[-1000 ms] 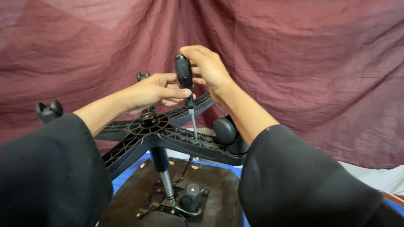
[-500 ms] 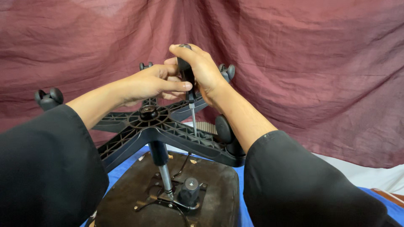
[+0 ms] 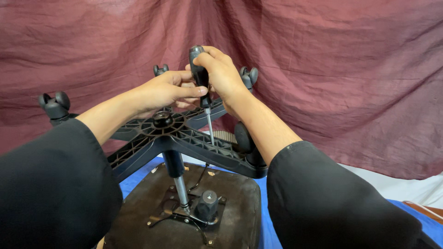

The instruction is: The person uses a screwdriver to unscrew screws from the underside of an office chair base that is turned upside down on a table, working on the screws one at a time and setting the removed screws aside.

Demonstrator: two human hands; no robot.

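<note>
Our right hand [image 3: 221,74] is closed around the black handle of the screwdriver [image 3: 201,78], which stands nearly upright; its thin shaft goes down to the black chair base [image 3: 184,138] just under the hands. Our left hand [image 3: 164,92] touches the lower handle with the thumb and fingers, half closed. Below the hands, the metal post [image 3: 181,189] goes down to the brown seat underside [image 3: 138,216]. Behind the hands we see casters [image 3: 55,103] and a dark red cloth [image 3: 332,69].
</note>
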